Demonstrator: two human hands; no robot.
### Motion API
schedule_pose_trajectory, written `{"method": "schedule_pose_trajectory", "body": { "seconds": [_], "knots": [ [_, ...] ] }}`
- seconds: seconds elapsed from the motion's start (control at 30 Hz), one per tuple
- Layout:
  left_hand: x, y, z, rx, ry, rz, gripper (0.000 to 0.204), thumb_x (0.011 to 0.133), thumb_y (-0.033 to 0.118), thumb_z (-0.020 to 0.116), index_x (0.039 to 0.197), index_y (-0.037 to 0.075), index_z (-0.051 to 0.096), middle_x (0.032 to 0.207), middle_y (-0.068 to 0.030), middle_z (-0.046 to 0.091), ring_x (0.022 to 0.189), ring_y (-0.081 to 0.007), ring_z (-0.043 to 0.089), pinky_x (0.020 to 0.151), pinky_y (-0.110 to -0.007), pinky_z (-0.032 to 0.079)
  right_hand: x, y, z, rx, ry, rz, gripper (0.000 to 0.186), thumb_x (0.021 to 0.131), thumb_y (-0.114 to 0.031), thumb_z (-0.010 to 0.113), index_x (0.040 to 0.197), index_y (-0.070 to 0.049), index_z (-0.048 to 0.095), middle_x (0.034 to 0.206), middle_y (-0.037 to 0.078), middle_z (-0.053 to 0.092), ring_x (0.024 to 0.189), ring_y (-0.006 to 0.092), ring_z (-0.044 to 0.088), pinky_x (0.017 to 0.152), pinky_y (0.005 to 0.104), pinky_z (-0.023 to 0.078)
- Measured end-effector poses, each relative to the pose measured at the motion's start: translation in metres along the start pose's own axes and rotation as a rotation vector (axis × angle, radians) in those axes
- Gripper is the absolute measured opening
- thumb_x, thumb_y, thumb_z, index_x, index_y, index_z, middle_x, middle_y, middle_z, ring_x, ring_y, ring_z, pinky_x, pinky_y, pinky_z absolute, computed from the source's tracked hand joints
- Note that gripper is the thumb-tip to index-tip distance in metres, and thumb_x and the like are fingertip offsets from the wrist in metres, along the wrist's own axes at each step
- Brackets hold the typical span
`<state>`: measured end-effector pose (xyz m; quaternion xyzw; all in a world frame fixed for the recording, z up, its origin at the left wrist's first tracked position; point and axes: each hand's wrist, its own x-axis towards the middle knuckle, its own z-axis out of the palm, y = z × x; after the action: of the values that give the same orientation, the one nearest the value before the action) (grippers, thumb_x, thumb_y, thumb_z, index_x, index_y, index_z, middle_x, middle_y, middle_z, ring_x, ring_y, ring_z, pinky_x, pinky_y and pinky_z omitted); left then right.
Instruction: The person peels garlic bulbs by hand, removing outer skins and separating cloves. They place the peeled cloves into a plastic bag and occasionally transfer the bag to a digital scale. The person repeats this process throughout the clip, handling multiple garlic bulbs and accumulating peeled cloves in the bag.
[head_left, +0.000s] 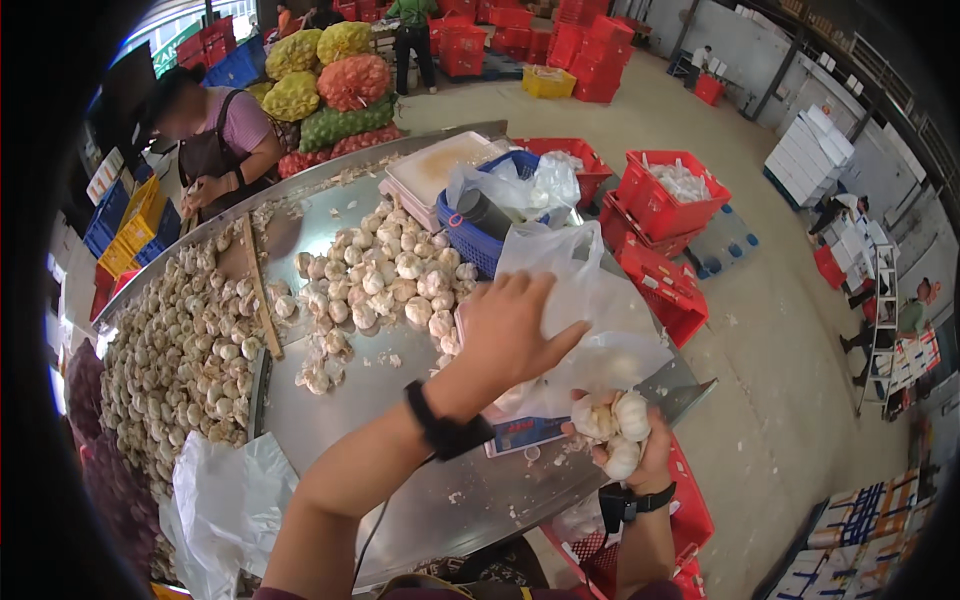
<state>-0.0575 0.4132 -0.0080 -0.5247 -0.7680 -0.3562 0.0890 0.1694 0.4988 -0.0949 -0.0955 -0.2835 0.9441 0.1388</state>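
Observation:
My left hand (500, 335) is stretched out over the metal table, its fingers and thumb apart and nothing in it. It is close to a translucent white plastic bag (575, 255); whether it touches the bag I cannot tell. Several white garlic bulbs (629, 416) sit in my right hand (656, 452), its fingers curled round them, at the table's right edge. Under the bag shows part of a flat device with a blue front (527, 435). A loose heap of garlic (385, 265) lies just beyond my left hand.
A wooden strip (262, 290) borders a larger garlic pile (185, 350) at left. Beyond the bag stands a blue basket (470, 235) with plastic bags. Red crates (672, 215) line the right side. A co-worker (225, 130) handles something across the table. More plastic bags (230, 490) lie near-left.

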Motion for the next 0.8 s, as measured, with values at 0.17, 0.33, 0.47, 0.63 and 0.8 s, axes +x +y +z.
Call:
{"method": "schedule_pose_trajectory", "body": {
  "seconds": [0.17,0.33,0.47,0.63,0.8],
  "knots": [
    [0.041,-0.010,0.066,0.096,-0.076,0.026,0.034,0.075,0.036,0.070,0.084,0.003,0.065,0.084,-0.0135,0.063,0.082,-0.0324,0.061,0.072,-0.045,0.048,0.001,0.007,0.000,-0.002,0.073,0.042,0.067,0.089,-0.062,0.040,0.119,-0.004,0.052,0.140,0.026,0.037,0.110,0.0500,0.054,0.055,0.0342,0.055],
    [-0.011,-0.027,0.010,-0.720,-0.232,-0.475,0.013,0.083,0.013,0.061,0.083,0.000,0.064,0.083,-0.0092,0.068,0.080,-0.0164,0.064,0.072,-0.030,0.049,0.032,-0.019,0.018,0.043,0.118,0.007,0.058,0.094,-0.051,0.039,0.123,-0.003,0.052,0.128,0.022,0.053,0.108,0.0413,0.059,0.055,0.0343,0.058],
    [-0.044,-0.020,-0.014,-1.092,-0.166,-0.499,0.013,0.085,0.011,0.059,0.086,0.000,0.066,0.081,-0.0062,0.067,0.079,-0.0153,0.063,0.078,-0.030,0.048,0.076,-0.054,0.047,-0.013,0.042,0.000,0.060,0.095,-0.053,0.040,0.124,-0.002,0.053,0.118,0.019,0.060,0.101,0.0354,0.065,0.060,0.0331,0.058],
    [-0.050,-0.010,-0.034,-1.125,-0.187,-0.487,0.014,0.088,0.013,0.059,0.089,0.000,0.066,0.084,-0.0076,0.068,0.081,-0.0148,0.063,0.079,-0.030,0.048,0.136,-0.052,0.040,-0.252,-0.103,0.205,0.053,0.094,-0.047,0.049,0.123,-0.002,0.053,0.112,0.016,0.062,0.099,0.0338,0.065,0.072,0.0388,0.057],
    [-0.047,-0.011,-0.036,-1.143,-0.224,-0.490,0.014,0.090,0.013,0.061,0.092,-0.001,0.065,0.086,-0.0073,0.068,0.083,-0.0149,0.064,0.080,-0.031,0.049,0.167,-0.045,0.011,-0.838,-0.022,0.320,0.054,0.082,-0.038,0.071,0.121,-0.003,0.057,0.104,0.007,0.065,0.089,0.0112,0.061,0.077,0.0257,0.050]
  ]
}}
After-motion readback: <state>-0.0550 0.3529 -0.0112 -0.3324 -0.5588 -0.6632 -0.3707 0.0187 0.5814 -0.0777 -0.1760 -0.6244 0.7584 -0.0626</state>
